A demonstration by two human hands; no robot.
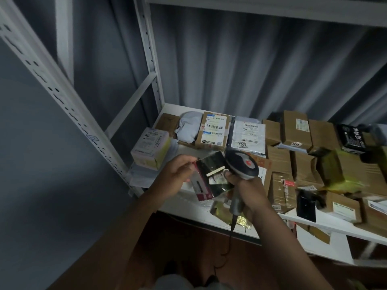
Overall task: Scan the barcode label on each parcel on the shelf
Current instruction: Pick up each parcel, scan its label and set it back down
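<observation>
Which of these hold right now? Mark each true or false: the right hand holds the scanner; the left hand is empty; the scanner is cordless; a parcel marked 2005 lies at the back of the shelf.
1. The right hand holds the scanner. True.
2. The left hand is empty. False: its fingers grip a small pink and black parcel above the shelf.
3. The scanner is cordless. False: a cable hangs from its handle.
4. A white parcel marked 2005 lies at the back of the shelf. True.
</observation>
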